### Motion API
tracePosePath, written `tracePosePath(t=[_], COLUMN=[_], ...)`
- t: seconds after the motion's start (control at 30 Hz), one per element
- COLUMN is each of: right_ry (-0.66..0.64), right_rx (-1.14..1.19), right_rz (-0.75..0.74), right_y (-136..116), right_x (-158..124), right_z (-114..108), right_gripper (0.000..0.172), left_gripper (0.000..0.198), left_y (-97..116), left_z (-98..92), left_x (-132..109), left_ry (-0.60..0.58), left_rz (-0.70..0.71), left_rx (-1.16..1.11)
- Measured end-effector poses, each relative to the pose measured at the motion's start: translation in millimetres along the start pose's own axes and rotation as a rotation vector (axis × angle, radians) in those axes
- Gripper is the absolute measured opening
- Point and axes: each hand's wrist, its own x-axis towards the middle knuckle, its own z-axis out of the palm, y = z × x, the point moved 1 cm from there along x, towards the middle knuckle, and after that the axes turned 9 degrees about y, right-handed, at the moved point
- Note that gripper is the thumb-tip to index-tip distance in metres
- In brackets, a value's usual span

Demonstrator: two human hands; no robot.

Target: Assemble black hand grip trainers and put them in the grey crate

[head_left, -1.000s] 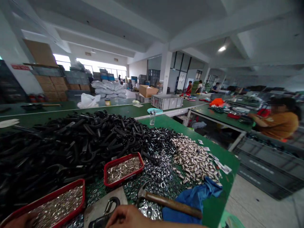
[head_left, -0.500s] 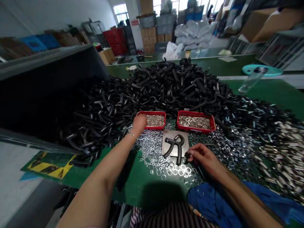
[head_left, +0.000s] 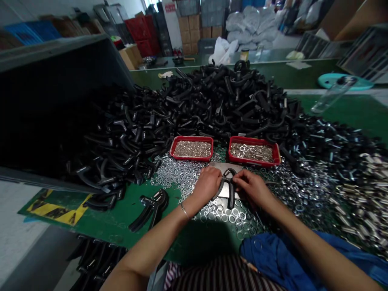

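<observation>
A black plastic clamp (head_left: 230, 197) with two curved legs lies on a small metal plate (head_left: 223, 192). My left hand (head_left: 209, 182) is closed at the clamp's upper left; whatever its fingertips pinch is hidden. From the other side, my right hand (head_left: 253, 186) has thumb and fingers pinched at the clamp's head, with something small and dark at their tips. Another black clamp (head_left: 154, 204) rests on the green table, left of my left forearm. Loose metal rings (head_left: 238, 217) are scattered around the plate.
Behind the plate stand a left red tray (head_left: 191, 138) of tiny metal parts and a right red tray (head_left: 256, 163) of metal pins and rings. A large heap of black clamp parts (head_left: 212, 97) lies beyond. Metal springs (head_left: 357, 206) are piled right; a dark crate (head_left: 100, 52) stands left.
My left hand has moved from the left red tray to the clamp on the plate. My right hand has moved up and left to the clamp's head. The camera view has shifted slightly.
</observation>
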Motion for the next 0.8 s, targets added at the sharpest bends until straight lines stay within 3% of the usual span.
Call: tracePosePath(t=[0.13,0.23,0.63,0.8], right_ry=[0.045,0.017,-0.062,-0.058], right_rx=[-0.277,-0.348,-0.747,-0.772], right_rz=[-0.376,-0.5,-0.582,-0.588], right_y=[4.0,8.9,-1.9,1.2], right_x=[7.0,8.8,4.8,-1.4], right_z=[9.4,14.7,21.8,26.4], right_gripper=[0.014,0.015,0.025,0.025], left_gripper=[0.011,0.009,0.013,0.014], left_y=[-9.2,-13.4,-8.0,-5.4], left_z=[-5.0,-10.4,4.4,14.9], left_x=[-8.6,-13.5,-8.8,-6.8], left_ry=[0.135,0.184,0.141,0.132], left_rz=[-0.127,-0.181,-0.142,-0.108], left_rx=[-0.069,-0.106,-0.16,-0.158])
